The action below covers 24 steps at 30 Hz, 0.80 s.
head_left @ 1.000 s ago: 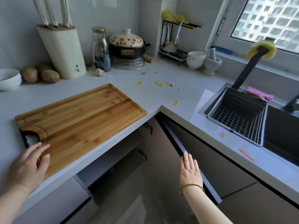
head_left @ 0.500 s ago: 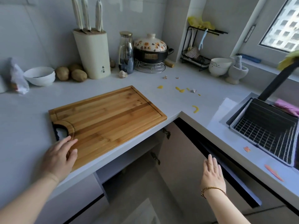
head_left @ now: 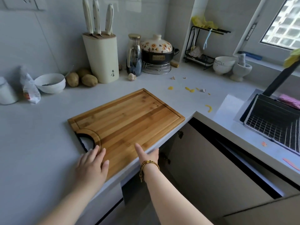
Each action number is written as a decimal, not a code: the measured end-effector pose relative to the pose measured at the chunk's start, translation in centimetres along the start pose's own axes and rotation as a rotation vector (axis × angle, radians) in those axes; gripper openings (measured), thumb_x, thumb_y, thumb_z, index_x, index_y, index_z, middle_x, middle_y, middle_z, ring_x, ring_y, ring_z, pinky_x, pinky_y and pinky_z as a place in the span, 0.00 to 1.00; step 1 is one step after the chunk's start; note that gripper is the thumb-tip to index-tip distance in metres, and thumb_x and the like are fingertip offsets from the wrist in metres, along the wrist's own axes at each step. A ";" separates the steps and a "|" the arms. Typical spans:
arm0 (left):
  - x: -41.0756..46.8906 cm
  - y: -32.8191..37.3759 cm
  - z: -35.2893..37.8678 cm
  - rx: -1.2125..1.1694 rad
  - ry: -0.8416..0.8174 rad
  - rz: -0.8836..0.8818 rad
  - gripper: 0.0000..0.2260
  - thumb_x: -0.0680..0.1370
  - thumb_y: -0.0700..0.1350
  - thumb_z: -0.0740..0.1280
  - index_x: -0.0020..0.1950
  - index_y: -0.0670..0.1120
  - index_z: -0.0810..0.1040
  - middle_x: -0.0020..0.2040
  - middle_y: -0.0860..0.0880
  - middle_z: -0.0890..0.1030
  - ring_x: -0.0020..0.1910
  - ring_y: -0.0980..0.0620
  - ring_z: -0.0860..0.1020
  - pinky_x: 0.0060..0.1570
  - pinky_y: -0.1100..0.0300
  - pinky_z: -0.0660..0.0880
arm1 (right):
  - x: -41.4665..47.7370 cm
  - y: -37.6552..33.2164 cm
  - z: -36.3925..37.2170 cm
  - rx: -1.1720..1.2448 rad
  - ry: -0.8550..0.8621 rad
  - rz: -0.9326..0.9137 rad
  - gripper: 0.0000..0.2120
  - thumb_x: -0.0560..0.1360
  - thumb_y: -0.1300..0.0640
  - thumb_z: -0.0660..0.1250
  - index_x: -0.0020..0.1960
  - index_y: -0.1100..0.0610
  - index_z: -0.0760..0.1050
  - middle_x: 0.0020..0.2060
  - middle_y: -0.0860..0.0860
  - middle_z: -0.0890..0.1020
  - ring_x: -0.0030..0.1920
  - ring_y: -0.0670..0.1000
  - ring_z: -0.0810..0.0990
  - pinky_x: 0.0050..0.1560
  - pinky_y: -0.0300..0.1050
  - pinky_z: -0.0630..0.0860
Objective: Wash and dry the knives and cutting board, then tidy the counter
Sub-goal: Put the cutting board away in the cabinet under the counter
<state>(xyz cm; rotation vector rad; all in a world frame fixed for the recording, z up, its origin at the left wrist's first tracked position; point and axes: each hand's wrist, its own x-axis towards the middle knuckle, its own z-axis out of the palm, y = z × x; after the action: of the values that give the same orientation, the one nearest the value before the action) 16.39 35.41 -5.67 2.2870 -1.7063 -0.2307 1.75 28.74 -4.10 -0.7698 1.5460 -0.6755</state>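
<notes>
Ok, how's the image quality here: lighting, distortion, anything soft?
Head view: soft daylight from the window, its panes nearly blown out. Head view: wide-angle bending shows in the wall tiles and the counter edge. Head view: cutting board, left hand and right hand are crisp; the bag at far left looks smeared.

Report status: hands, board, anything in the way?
Left hand flat on cutting board, handle corner. Right hand pinching its near edge, thumb on top. Board bare, at counter edge. Open cabinet door below; peel scraps beyond.
</notes>
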 end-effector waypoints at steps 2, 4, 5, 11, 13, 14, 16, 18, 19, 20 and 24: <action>-0.3 -0.3 0.0 0.044 -0.072 0.092 0.24 0.71 0.53 0.56 0.55 0.40 0.81 0.57 0.38 0.79 0.54 0.35 0.79 0.52 0.41 0.74 | 0.1 -0.1 1.3 0.056 0.055 0.008 0.49 0.69 0.44 0.70 0.75 0.56 0.41 0.75 0.53 0.51 0.74 0.56 0.55 0.72 0.54 0.58; -1.1 -0.7 -0.4 0.102 -0.127 0.174 0.24 0.69 0.53 0.55 0.47 0.41 0.84 0.49 0.39 0.83 0.44 0.37 0.82 0.42 0.43 0.77 | 0.1 0.1 2.1 0.108 0.113 -0.006 0.50 0.68 0.47 0.72 0.75 0.54 0.40 0.74 0.53 0.53 0.73 0.56 0.57 0.71 0.55 0.59; -1.2 -1.2 -0.5 0.100 -0.147 0.205 0.25 0.70 0.54 0.53 0.48 0.42 0.84 0.51 0.40 0.83 0.46 0.38 0.82 0.46 0.44 0.76 | 0.2 0.3 2.3 0.129 0.127 -0.025 0.50 0.68 0.48 0.72 0.75 0.53 0.39 0.74 0.53 0.54 0.72 0.57 0.59 0.71 0.55 0.60; 4.6 -3.5 -3.3 -0.212 0.005 0.127 0.20 0.79 0.51 0.59 0.69 0.45 0.70 0.73 0.47 0.64 0.72 0.47 0.61 0.70 0.53 0.56 | 0.2 1.0 2.8 0.210 0.168 -0.097 0.45 0.69 0.51 0.72 0.75 0.51 0.46 0.71 0.54 0.62 0.69 0.57 0.65 0.69 0.56 0.64; 7.8 -3.9 -4.4 -0.177 -0.016 0.060 0.22 0.79 0.48 0.59 0.72 0.45 0.64 0.76 0.46 0.57 0.74 0.47 0.56 0.71 0.55 0.54 | 0.0 1.0 3.1 0.254 0.191 -0.110 0.41 0.70 0.53 0.71 0.75 0.52 0.50 0.69 0.55 0.65 0.67 0.57 0.67 0.68 0.56 0.66; 9.2 -4.1 -4.7 -0.146 -0.050 0.027 0.23 0.80 0.49 0.59 0.74 0.45 0.60 0.76 0.46 0.55 0.75 0.47 0.54 0.71 0.54 0.52 | -0.2 0.9 3.2 0.259 0.196 -0.112 0.39 0.71 0.54 0.70 0.74 0.52 0.52 0.68 0.55 0.67 0.66 0.57 0.69 0.67 0.55 0.67; 11.7 -4.9 -4.5 -0.064 -0.126 -0.048 0.27 0.80 0.51 0.58 0.75 0.44 0.55 0.77 0.45 0.52 0.75 0.46 0.52 0.72 0.53 0.50 | -0.7 0.9 3.0 0.232 0.202 -0.099 0.35 0.72 0.55 0.69 0.73 0.53 0.55 0.66 0.55 0.70 0.64 0.57 0.71 0.64 0.51 0.69; 13.3 -5.4 -4.1 -0.022 -0.192 -0.098 0.29 0.79 0.54 0.58 0.76 0.44 0.53 0.77 0.45 0.52 0.75 0.46 0.51 0.73 0.50 0.50 | -1.0 0.9 2.8 0.202 0.222 -0.079 0.32 0.73 0.56 0.68 0.72 0.54 0.57 0.65 0.55 0.71 0.63 0.57 0.72 0.62 0.50 0.70; 13.9 -5.6 -3.9 -0.005 -0.210 -0.111 0.30 0.79 0.55 0.57 0.76 0.44 0.52 0.77 0.45 0.52 0.75 0.45 0.50 0.73 0.50 0.50 | -1.1 0.9 2.8 0.192 0.232 -0.069 0.31 0.73 0.56 0.68 0.72 0.54 0.58 0.65 0.55 0.71 0.63 0.56 0.72 0.63 0.51 0.70; 14.1 -5.6 -3.8 0.018 -0.223 -0.113 0.30 0.79 0.56 0.56 0.76 0.44 0.52 0.77 0.45 0.51 0.75 0.45 0.50 0.73 0.50 0.50 | -1.1 0.9 2.7 0.184 0.239 -0.059 0.30 0.73 0.56 0.67 0.72 0.54 0.59 0.65 0.54 0.71 0.62 0.56 0.72 0.63 0.52 0.70; 14.2 -5.7 -4.3 0.062 -0.215 -0.075 0.31 0.78 0.58 0.56 0.76 0.45 0.52 0.76 0.45 0.54 0.74 0.44 0.52 0.71 0.51 0.52 | -1.0 0.9 2.7 0.190 0.233 -0.041 0.30 0.74 0.57 0.66 0.72 0.54 0.58 0.66 0.54 0.70 0.63 0.57 0.72 0.64 0.56 0.70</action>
<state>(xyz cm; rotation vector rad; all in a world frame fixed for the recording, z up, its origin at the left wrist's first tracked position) 26.95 23.93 -2.87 2.4511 -1.7505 -0.4609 4.41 30.12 -4.45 -0.5970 1.6501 -0.9556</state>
